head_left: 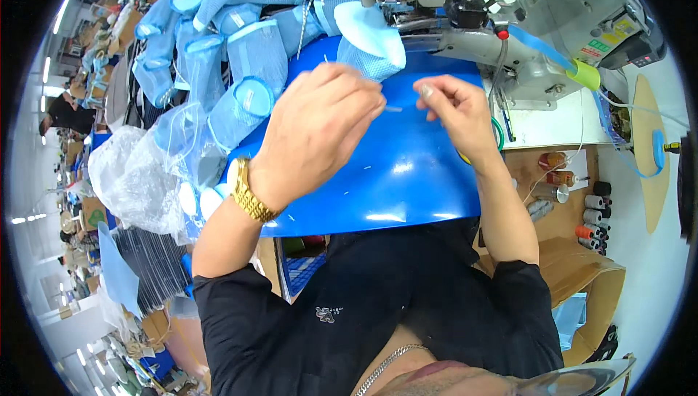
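Observation:
Over the blue work surface (407, 185), my left hand (323, 123) is closed, its fingers bunched and slightly blurred. A thin pale sliver (392, 109) shows at its fingertips; whether it is gripped is unclear. My right hand (459, 114) faces it across a small gap, fingers curled and thumb pressed to them; anything pinched there is too small to make out. Just beyond both hands, a light-blue mesh sleeve (369, 43) with a padded round rim hangs at the sewing machine (465, 7). A green ring-shaped handle (499, 134) shows beside my right wrist, partly hidden.
Finished-looking blue mesh sleeves (254, 54) pile up at the far left. Crumpled clear plastic (134, 182) lies beside them. On the right, thread spools (595, 216) and small bottles (556, 176) stand on a lower shelf, above a cardboard box (589, 272).

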Action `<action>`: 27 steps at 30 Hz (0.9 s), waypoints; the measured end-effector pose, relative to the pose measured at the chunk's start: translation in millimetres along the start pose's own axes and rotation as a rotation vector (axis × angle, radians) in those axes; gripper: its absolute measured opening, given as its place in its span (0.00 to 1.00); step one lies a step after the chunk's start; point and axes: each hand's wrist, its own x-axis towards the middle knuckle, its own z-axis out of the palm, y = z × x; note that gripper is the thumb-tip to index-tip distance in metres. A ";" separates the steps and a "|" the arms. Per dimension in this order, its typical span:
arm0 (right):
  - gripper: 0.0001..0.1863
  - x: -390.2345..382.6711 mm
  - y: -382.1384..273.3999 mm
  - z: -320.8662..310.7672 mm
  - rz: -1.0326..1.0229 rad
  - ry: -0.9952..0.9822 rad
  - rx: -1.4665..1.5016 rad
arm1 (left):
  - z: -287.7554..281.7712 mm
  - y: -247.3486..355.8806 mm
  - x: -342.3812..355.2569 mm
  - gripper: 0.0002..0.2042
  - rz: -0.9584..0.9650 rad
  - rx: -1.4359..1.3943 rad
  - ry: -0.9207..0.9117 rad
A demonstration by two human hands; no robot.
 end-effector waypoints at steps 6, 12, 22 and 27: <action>0.23 47.2 -3.4 18.4 0.005 0.057 -0.059 | 11.4 -47.9 46.2 0.05 0.085 0.030 0.006; 0.13 66.6 5.5 37.4 0.004 0.146 0.077 | 21.3 -79.0 55.3 0.09 -0.211 -0.107 -0.180; 0.10 59.8 4.1 40.1 0.009 0.134 0.167 | 45.7 -113.0 59.1 0.12 -0.341 -0.402 -0.385; 0.10 58.6 6.0 41.7 -0.012 0.133 0.169 | 52.2 -118.0 55.0 0.13 -0.388 -0.621 -0.368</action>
